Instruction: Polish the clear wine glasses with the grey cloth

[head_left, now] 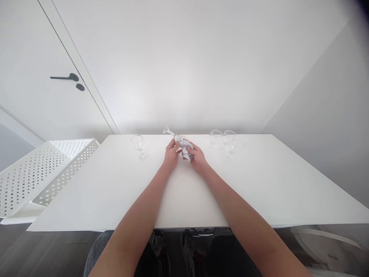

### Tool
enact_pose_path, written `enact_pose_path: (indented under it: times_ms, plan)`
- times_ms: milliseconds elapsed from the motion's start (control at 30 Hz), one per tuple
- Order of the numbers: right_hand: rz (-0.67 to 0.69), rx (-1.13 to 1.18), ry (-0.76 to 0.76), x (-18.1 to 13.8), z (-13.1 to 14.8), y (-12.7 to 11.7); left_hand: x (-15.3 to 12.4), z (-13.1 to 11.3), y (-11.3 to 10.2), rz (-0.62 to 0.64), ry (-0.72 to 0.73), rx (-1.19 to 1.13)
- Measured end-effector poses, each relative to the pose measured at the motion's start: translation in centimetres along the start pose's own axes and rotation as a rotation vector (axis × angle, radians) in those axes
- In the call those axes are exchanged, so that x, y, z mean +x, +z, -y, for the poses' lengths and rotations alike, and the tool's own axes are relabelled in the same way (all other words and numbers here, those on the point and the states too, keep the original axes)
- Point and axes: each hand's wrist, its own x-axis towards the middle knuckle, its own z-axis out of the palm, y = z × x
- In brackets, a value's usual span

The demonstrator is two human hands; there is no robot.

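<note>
A clear stemmed wine glass (pixel 170 132) is tilted over the middle of the table, its foot pointing up and to the left. My left hand (pixel 171 153) is closed around its bowl. A whitish cloth (pixel 188 156) lies against the bowl's rim end, and my right hand (pixel 198 157) grips it with the thumb on top. Parts of the bowl are hidden by fingers and cloth. Left of my hands stands another wine glass (pixel 138 144), upright. To the right, several more glasses (pixel 229 137) stand close together, their outlines faint against the white.
Under everything is a long white table (pixel 115 192) set against a white wall. A white perforated rack (pixel 37 173) adjoins its left side, near a door with a dark handle (pixel 65 77). A pale rounded object (pixel 328 246) is below the right front edge.
</note>
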Motion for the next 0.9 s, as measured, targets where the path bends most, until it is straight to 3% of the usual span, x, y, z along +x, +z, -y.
enact_pose_path:
  times_ms: [167,367,500,700,900]
  plan:
    - [0.034,0.021,-0.004,0.1,0.0,-0.2,0.0,0.0,0.1,0.014,0.026,-0.087]
    - [-0.006,0.035,0.024,0.3,-0.3,-0.3,0.2,0.3,0.1,-0.022,0.020,0.059]
    - [-0.074,0.101,0.009,0.6,-0.1,-0.8,0.5,0.8,-0.4,-0.001,0.022,0.000]
    - [-0.020,0.071,-0.018,0.8,-0.5,-0.8,0.3,0.7,-0.1,-0.016,0.098,0.057]
    - [-0.046,0.111,0.000,0.8,-0.4,-0.7,0.4,1.1,-0.4,-0.012,0.079,0.070]
